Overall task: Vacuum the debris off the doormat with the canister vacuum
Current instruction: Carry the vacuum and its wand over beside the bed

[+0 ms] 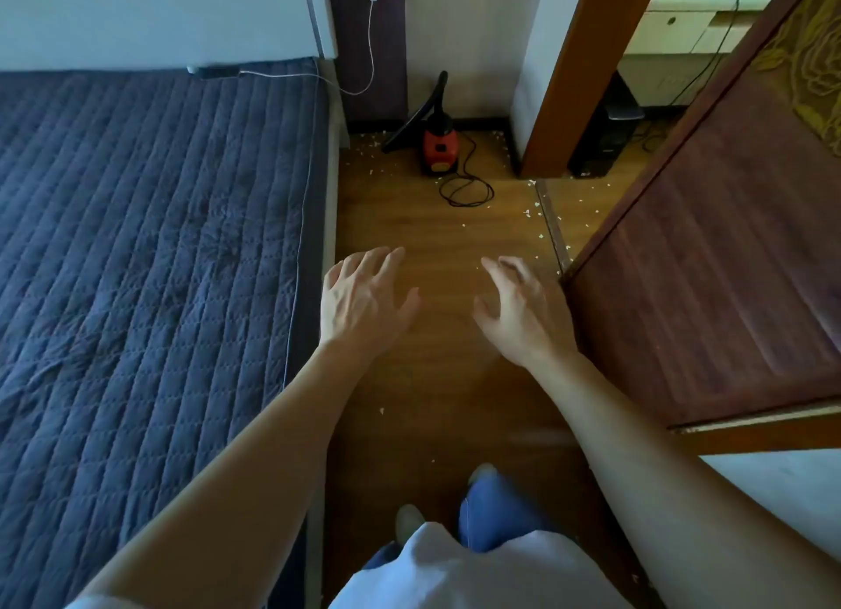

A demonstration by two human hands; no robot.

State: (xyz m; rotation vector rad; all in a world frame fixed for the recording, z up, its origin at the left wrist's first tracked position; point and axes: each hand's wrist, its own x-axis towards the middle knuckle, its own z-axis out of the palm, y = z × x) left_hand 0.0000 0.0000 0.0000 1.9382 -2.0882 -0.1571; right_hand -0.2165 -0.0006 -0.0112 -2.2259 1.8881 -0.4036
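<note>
One red canister vacuum (439, 146) stands on the wood floor (446, 381) at the far wall, well apart from both hands; canister closed, contents can't be seen. Its one black hose (421, 110) leans up against the wall, and its one black cord (466, 190) lies in a loose coil just in front of it. Pale debris bits (530, 210) are scattered on the floor around the vacuum and along the door threshold, too many and too small to count. Two hands are out over the floor, palms down: left hand (364, 299) fingers spread and nearly straight, holding nothing; right hand (519, 308) fingers spread, slightly bent, holding nothing. One bed with a dark blue quilted cover (150, 244) on the left, one white cable (371, 40) running down the wall onto it. One brown door (710, 267) stands open on the right. Pale drawers (673, 24) in the next room, shut
</note>
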